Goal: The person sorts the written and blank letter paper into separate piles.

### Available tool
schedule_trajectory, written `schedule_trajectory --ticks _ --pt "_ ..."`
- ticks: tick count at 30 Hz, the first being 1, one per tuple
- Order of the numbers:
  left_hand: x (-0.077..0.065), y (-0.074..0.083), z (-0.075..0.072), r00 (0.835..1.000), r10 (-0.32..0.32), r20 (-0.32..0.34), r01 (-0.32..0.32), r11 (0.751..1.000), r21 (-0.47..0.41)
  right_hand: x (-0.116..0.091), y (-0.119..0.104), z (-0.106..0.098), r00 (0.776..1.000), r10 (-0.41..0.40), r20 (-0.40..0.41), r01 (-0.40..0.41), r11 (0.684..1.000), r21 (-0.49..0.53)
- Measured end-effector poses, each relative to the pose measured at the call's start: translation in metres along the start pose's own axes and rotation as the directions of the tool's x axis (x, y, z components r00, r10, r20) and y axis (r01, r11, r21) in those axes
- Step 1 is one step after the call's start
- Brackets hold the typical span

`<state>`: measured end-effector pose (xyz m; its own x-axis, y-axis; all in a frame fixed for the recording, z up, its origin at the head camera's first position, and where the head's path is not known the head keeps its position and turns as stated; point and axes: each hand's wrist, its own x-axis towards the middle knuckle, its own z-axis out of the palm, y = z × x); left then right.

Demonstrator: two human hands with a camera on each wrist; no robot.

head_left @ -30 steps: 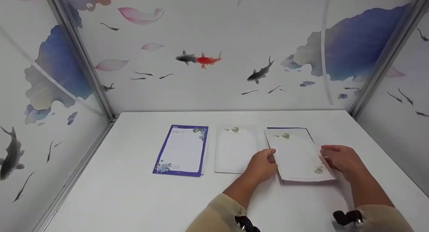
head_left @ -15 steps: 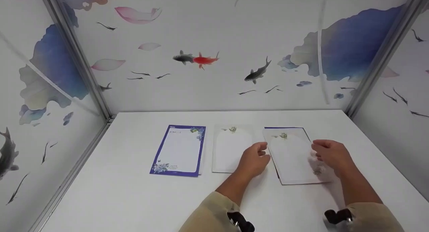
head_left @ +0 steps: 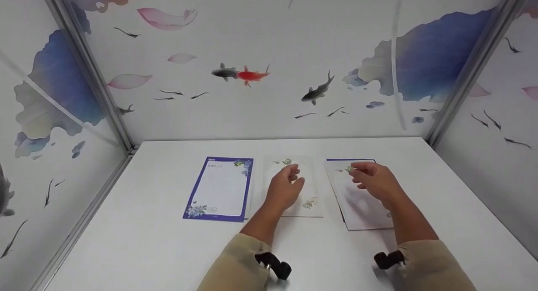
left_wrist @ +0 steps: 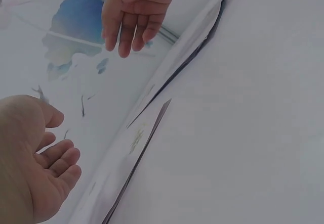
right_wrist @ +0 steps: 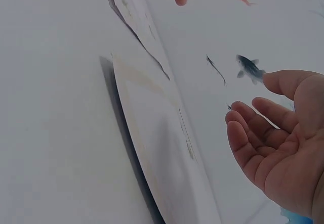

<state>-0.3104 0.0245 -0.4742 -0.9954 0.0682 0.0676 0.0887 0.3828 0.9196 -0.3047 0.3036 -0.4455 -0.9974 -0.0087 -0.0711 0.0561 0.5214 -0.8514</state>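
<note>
Three stacks of paper lie in a row on the white table. On the left is a purple-bordered sheet with blue flowers in two corners. In the middle lies a pale sheet with small floral prints, and my left hand hovers above it, fingers loosely bent, holding nothing. A similar pale sheet tops the right stack, with a purple edge showing at its back. Over it hangs my right hand, which partly covers it. In the right wrist view, the right hand has relaxed fingers with nothing in them.
The white table backs onto a white wall printed with fish and petals. Side walls with metal corner posts close in left and right. Both beige sleeves carry a black device at the wrist.
Both hands have let go of the right stack's edges and risen. They have moved left, the left hand to above the middle sheet. The head view has shifted slightly.
</note>
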Motion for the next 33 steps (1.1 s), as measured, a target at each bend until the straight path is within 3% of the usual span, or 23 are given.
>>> schedule_trajectory --ticks 8,16,23,30,33 --pt "0.006 -0.017 -0.047 0.999 -0.004 -0.037 0.004 1.0 -0.003 0.012 -0.025 0.042 1.0 -0.012 0.002 0.012 0.997 0.074" --pt "0.01 -0.031 -0.082 0.992 -0.092 -0.09 0.09 0.996 -0.027 0.015 -0.044 0.066 0.998 -0.057 0.03 0.052 0.987 0.151" --pt "0.01 -0.036 -0.08 0.991 -0.119 -0.062 0.119 0.993 -0.014 0.017 -0.04 0.073 0.998 -0.037 0.045 0.031 0.992 0.119" --pt "0.006 -0.039 -0.071 0.969 -0.246 -0.001 0.246 0.966 0.082 0.02 -0.027 0.084 0.994 -0.024 0.108 0.025 1.0 -0.01" --pt "0.006 -0.039 -0.069 0.966 -0.258 0.017 0.254 0.959 0.124 0.02 -0.024 0.088 0.992 -0.009 0.124 0.016 0.998 -0.059"
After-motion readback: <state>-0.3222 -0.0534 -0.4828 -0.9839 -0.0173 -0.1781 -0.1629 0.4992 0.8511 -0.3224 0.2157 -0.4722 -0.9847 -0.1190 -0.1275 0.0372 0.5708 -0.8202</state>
